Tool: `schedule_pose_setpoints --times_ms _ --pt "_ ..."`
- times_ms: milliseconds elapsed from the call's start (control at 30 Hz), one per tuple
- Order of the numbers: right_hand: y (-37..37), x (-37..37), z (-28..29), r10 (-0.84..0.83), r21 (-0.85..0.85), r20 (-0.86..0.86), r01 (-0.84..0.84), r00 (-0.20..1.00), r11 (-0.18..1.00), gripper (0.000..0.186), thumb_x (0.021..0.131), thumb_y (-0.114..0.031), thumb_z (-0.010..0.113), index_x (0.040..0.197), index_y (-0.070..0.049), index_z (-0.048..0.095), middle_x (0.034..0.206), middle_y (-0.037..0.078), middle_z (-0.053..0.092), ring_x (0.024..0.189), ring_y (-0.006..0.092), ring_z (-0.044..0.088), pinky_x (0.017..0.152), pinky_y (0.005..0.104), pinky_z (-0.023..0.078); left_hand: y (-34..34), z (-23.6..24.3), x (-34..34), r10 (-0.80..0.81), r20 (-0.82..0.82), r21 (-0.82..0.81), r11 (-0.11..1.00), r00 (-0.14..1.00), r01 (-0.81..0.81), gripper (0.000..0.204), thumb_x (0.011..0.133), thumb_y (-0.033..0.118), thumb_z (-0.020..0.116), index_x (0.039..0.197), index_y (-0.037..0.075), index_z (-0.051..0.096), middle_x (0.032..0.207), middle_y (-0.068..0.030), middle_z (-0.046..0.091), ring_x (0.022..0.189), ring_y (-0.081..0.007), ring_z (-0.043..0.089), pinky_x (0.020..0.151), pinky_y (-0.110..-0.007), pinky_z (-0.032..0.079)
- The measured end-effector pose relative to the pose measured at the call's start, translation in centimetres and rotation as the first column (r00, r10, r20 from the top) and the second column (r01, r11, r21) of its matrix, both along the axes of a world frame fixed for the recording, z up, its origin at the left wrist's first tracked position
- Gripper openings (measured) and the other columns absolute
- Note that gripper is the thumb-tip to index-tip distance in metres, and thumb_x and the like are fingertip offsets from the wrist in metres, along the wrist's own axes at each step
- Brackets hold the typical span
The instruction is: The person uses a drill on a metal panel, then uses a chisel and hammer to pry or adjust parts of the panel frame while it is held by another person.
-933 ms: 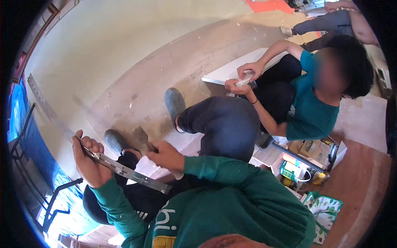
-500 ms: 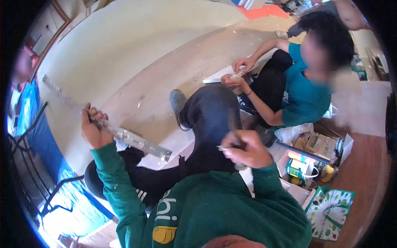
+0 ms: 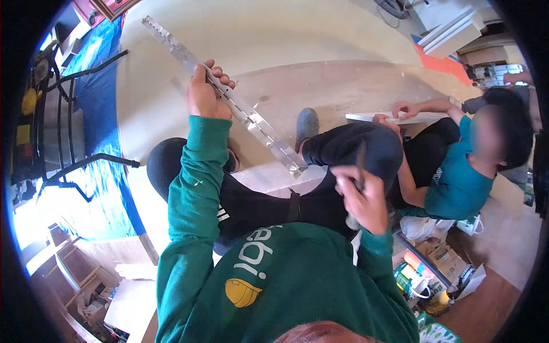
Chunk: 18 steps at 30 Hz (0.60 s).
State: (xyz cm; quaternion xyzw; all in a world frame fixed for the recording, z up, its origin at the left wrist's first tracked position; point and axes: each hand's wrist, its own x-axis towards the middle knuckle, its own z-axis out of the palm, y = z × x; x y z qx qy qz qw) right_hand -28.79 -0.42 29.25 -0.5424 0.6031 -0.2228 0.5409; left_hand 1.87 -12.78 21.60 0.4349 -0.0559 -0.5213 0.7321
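My left hand (image 3: 207, 94) is closed round a long, narrow silver metal strip (image 3: 251, 119) with small slits along its middle. The strip slants from upper left, above the pale floor, down to its lower end over the gap between my knees. Over my right thigh, my right hand (image 3: 366, 200) is wrapped round a slim tool (image 3: 361, 163). A dark, blurred end rises above that fist and a pale end shows below it; its exact kind is unclear. The two hands are apart, and the right one does not touch the strip.
A co-worker in a teal shirt (image 3: 463, 177) sits at my right, hands at a white board (image 3: 420, 118). Behind them lies a box of supplies (image 3: 440, 257). To my left are a black metal frame (image 3: 94, 163) and blue sheeting (image 3: 100, 114); wooden shelving (image 3: 74, 268) stands lower left.
The view has swung left, so the scene sits further right. The strip in my left hand now slants more steeply. My right hand still grips the tool.
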Motion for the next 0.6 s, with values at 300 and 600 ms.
schedule_pose_setpoints --times_ms 300,600 --pt "-2.7 5.8 -3.5 0.205 -0.139 0.083 -0.192 0.975 0.971 0.036 0.084 -0.027 0.07 0.1 0.005 0.065 0.081 0.014 0.069 0.072 0.0161 0.063 0.068 0.0313 0.05 0.0 0.3 -1.0 0.021 0.063 -0.009 1.0 0.998 -0.021 0.031 0.101 0.03 0.041 0.11 0.002 0.049 0.074 -0.0013 0.05 0.06 -0.0131 0.046 0.058 -0.031 0.042" --pt "-1.8 6.3 -7.4 0.353 -0.225 0.27 -0.298 0.896 0.928 0.018 0.087 -0.018 0.064 0.087 -0.001 0.061 0.068 0.002 0.058 0.049 0.0075 0.046 0.044 0.0266 0.038 0.9 -1.8 1.5 -0.049 0.048 -0.081 0.995 0.998 0.053 0.029 0.1 0.028 0.044 0.112 0.003 0.05 0.075 -0.0002 0.049 0.064 -0.0122 0.046 0.058 -0.028 0.04"
